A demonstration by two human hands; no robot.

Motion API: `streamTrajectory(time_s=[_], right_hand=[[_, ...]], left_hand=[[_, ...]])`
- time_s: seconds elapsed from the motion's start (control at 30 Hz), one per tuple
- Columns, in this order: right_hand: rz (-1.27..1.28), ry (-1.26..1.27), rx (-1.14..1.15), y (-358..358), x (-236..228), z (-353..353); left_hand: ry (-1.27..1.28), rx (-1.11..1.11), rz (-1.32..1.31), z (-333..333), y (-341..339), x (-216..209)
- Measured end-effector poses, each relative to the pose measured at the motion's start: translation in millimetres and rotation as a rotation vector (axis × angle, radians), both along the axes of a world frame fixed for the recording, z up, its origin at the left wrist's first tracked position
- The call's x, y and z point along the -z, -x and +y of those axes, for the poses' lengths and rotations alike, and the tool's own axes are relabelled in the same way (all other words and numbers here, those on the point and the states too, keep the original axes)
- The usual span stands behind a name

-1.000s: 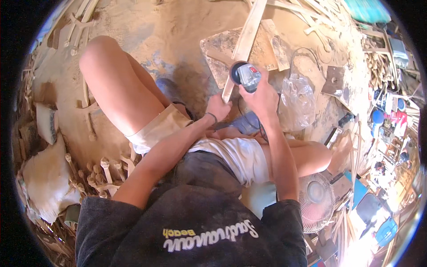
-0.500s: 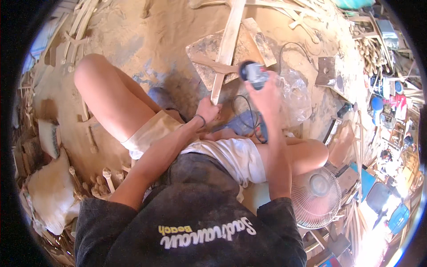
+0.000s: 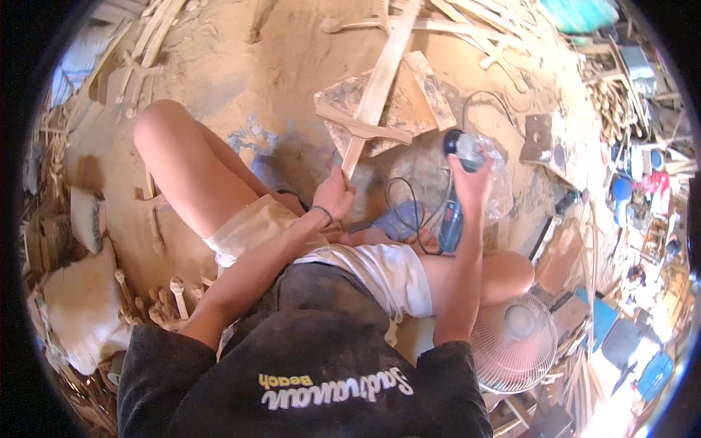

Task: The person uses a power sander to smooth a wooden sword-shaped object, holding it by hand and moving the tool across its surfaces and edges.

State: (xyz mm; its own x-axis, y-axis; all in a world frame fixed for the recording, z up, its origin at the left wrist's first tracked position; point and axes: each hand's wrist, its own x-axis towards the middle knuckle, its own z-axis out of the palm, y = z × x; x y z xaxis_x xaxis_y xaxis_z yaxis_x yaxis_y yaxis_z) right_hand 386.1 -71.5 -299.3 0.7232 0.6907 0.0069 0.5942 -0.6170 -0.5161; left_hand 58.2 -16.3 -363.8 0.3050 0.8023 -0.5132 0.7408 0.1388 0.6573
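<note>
My left hand (image 3: 335,196) is closed around the handle end of a wooden sword (image 3: 380,84), a pale piece with a long flat blade and a crossguard. The blade points away from me and lies over a worn wooden block (image 3: 347,98) on the ground. To the right of the crossguard, apart from the wood, my right hand (image 3: 471,175) grips an angle grinder (image 3: 467,152). Its dark round head faces left, and its body is blurred and partly covered by my fingers. Below that hand, a blue power tool (image 3: 451,226) lies beside my right leg.
A black cord (image 3: 409,191) loops between my legs. A clear plastic bag (image 3: 499,193) lies behind my right hand. More wooden swords (image 3: 467,36) are piled at the far side. A fan (image 3: 520,328) stands by my right knee, with clutter along the right.
My right hand has moved the angle grinder right and nearer, away from the sword's crossguard. The left hand keeps its hold on the handle; the sword has turned slightly. The view has shifted a little.
</note>
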Motion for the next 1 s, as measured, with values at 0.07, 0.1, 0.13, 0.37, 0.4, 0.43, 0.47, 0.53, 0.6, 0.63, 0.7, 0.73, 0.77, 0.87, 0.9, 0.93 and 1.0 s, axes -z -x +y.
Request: streamTrajectory(time_s=[0.07,0.1,0.13,0.37,0.4,0.43,0.47,0.53,0.6,0.63,0.7,0.73,0.77,0.87,0.9,0.93,1.0], right_hand=[[0.073,-0.076,0.022,10.5,-22.3,4.6],[0.205,-0.1,0.038,18.3,-44.6,8.2],[0.337,-0.126,0.061,24.8,-63.4,11.4],[0.472,-0.096,-0.283,49.8,-136.7,20.7],[0.435,-0.123,-0.374,57.8,-143.5,25.8],[0.438,-0.083,-0.418,66.2,-151.3,28.8],[0.436,-0.042,-0.468,73.6,-161.7,32.7],[0.44,-0.057,-0.611,81.9,-162.1,37.5],[0.462,0.014,-0.687,90.9,-167.4,44.8],[0.473,0.049,-0.725,96.9,-171.5,48.9],[0.442,0.162,-0.763,113.3,-182.0,60.5],[0.417,0.179,-0.801,117.1,-181.1,65.7],[0.391,0.201,-0.836,120.6,-181.3,69.3],[0.373,0.386,-0.843,130.1,-189.4,80.9],[0.346,0.388,-0.831,129.1,-187.0,78.7],[0.32,0.392,-0.818,125.5,-183.0,74.6],[0.288,0.372,-0.79,112.3,-180.8,72.7]], left_hand=[[0.142,-0.035,-0.188,4.7,22.3,-20.9],[0.214,-0.048,-0.286,4.8,33.0,-33.4],[0.417,-0.098,-0.379,4.5,42.8,-55.1],[0.838,-0.253,-0.361,-17.2,97.9,-101.9],[0.759,-0.209,-0.254,-15.9,94.2,-108.4],[0.678,-0.165,-0.148,-15.5,92.1,-111.7],[0.631,-0.155,-0.166,-19.0,92.3,-104.8],[0.492,-0.094,-0.106,-26.2,92.1,-91.6],[0.439,-0.077,-0.093,-30.5,92.3,-78.6],[0.454,-0.09,-0.109,-32.0,92.1,-72.4],[0.448,-0.09,-0.121,-30.7,94.2,-71.6],[0.428,-0.076,-0.125,-29.5,95.1,-71.8],[0.412,-0.059,-0.129,-29.1,95.4,-73.5],[0.464,-0.104,-0.105,-26.4,93.2,-75.2],[0.464,-0.097,-0.106,-26.2,93.6,-76.7],[0.465,-0.089,-0.107,-25.8,94.0,-78.2],[0.455,-0.077,-0.117,-24.1,91.7,-78.7]])
